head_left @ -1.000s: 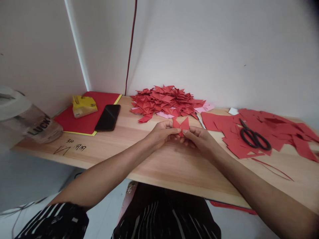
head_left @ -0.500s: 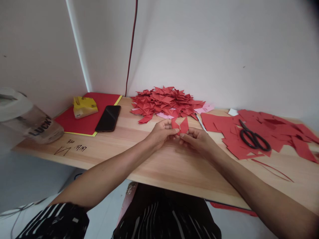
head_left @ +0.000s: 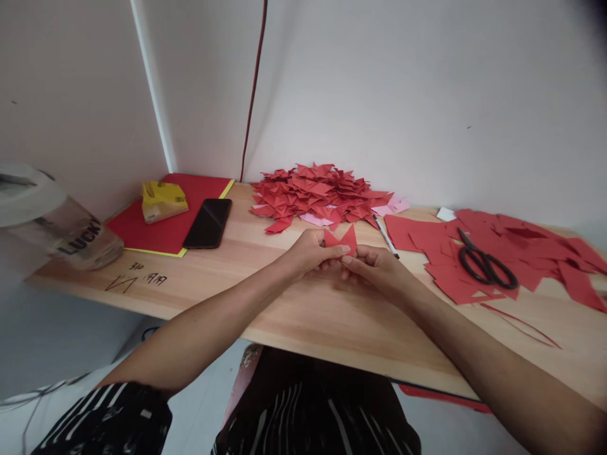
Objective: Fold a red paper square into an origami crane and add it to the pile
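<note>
A small folded red paper piece (head_left: 341,239) with two pointed flaps standing up is pinched between both my hands above the wooden table (head_left: 303,303). My left hand (head_left: 310,251) grips its left side with thumb and fingers closed. My right hand (head_left: 374,265) pinches its right side from below. Just behind them lies a heap of folded red paper triangles (head_left: 315,193) against the wall.
Loose red paper sheets (head_left: 521,246) with black scissors (head_left: 486,264) on top lie to the right, and a pen (head_left: 386,235) beside them. At the left are a black phone (head_left: 208,222), a yellow packet (head_left: 162,200) on a red folder (head_left: 161,227), and a plastic container (head_left: 61,230).
The two flaps of the paper piece have been pressed closer together and the hands have shifted slightly. Nothing else on the table has moved.
</note>
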Available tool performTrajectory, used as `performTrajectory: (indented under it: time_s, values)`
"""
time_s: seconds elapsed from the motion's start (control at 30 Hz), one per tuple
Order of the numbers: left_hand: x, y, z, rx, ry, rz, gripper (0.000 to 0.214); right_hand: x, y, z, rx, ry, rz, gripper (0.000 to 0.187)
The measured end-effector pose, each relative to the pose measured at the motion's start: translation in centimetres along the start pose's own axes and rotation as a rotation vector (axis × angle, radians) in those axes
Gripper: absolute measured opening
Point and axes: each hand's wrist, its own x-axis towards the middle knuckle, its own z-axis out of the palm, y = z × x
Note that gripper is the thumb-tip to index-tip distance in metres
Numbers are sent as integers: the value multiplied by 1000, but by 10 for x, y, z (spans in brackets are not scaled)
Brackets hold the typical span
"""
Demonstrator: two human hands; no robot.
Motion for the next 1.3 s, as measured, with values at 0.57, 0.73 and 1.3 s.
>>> performTrajectory:
  time_s: [0.57,0.73,1.3]
  values:
    - [0,-3,4,216,116,308,36,0,-2,2,198,32,-45,41]
    - [-1,-5,6,265,169,244,33,0,-1,2,164,34,-52,40]
    - [2,-5,2,64,-70,-8,35,0,-1,3,189,31,5,40]
